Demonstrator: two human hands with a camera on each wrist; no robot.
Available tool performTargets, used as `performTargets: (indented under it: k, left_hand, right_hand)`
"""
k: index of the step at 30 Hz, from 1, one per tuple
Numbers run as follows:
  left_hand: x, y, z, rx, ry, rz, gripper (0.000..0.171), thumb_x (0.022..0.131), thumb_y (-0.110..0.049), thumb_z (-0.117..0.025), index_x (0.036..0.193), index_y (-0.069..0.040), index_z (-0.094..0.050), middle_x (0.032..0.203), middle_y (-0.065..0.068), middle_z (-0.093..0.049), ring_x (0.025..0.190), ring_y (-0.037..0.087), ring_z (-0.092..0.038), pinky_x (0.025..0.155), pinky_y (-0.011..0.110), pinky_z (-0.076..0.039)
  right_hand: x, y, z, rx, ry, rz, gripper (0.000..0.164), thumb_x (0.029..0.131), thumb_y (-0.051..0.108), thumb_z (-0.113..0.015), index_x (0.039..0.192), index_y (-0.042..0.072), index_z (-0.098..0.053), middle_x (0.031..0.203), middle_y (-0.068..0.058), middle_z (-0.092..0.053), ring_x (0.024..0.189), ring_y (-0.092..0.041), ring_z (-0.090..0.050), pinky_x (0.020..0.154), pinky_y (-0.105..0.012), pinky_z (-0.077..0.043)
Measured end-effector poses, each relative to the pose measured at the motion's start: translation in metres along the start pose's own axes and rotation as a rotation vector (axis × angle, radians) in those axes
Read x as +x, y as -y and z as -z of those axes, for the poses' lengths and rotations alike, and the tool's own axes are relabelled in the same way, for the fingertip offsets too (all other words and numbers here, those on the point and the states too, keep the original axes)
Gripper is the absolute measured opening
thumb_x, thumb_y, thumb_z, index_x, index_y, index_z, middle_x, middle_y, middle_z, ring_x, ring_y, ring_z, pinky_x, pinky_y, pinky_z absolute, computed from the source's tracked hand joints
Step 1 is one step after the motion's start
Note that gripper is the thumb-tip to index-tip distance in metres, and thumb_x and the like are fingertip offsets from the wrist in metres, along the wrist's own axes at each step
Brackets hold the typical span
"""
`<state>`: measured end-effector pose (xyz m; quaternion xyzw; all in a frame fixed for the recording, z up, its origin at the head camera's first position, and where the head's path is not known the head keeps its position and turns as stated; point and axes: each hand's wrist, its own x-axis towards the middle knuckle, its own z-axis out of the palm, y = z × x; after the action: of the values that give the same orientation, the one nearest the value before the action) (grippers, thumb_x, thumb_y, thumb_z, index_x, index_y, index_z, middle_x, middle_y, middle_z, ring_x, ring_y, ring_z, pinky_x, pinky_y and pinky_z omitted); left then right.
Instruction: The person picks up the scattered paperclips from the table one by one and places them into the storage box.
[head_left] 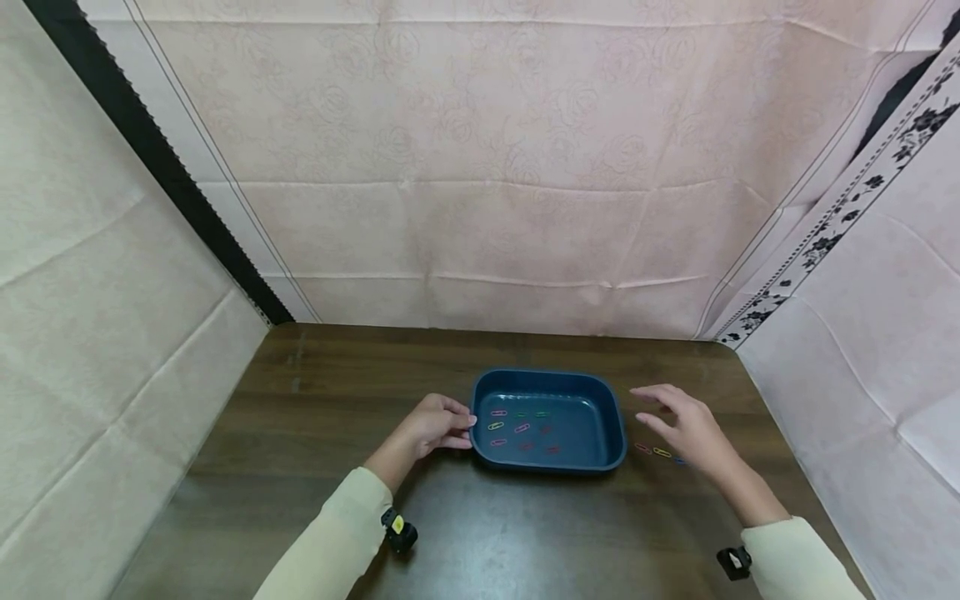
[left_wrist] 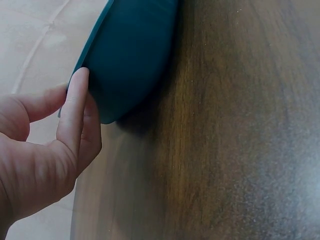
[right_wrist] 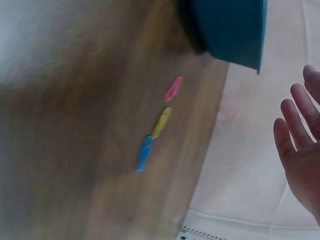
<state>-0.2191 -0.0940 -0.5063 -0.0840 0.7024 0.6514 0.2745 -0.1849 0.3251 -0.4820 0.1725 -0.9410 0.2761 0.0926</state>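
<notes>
A blue rectangular tray (head_left: 549, 459) sits on the table with several coloured paper clips lying on the left part of its floor, among them a yellow paper clip (head_left: 495, 426). My left hand (head_left: 437, 425) pinches the tray's left rim between thumb and fingers. Right of the tray, my right hand (head_left: 686, 427) hovers with relaxed fingers and holds nothing. Below it on the wood lie a red paper clip (right_wrist: 173, 89), a yellow paper clip (right_wrist: 162, 123) and a blue paper clip (right_wrist: 144, 154), in a slanting row.
The dark wooden table (head_left: 315, 500) reaches back to a pale cloth wall (head_left: 480, 233). More cloth hangs along the left and right sides. A small black device is strapped to each wrist.
</notes>
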Motion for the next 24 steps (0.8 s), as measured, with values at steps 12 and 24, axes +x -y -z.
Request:
performTargets:
  k: [12,24]
  left_hand:
    - [-0.002,-0.002,0.0,-0.007,0.004,0.005,0.029,0.102,-0.009,-0.065,0.124,0.008,-0.059,0.101,0.02,-0.066,0.078,0.02,-0.07,0.077,0.034,-0.066]
    - [-0.002,-0.001,0.0,0.004,0.001,-0.005,0.028,0.101,-0.009,-0.066,0.123,0.007,-0.059,0.1,0.019,-0.066,0.079,0.02,-0.07,0.077,0.034,-0.066]
  right_hand:
    - [-0.028,-0.035,-0.02,-0.08,0.015,-0.029,0.045,0.09,0.017,-0.082,0.132,0.011,-0.068,0.127,-0.01,-0.071,0.117,-0.035,-0.063,0.092,-0.059,-0.057]
    - [-0.036,-0.051,-0.036,-0.129,0.093,-0.047,0.039,0.085,0.017,-0.085,0.12,0.006,-0.073,0.117,-0.011,-0.072,0.109,-0.034,-0.063,0.093,-0.058,-0.054]
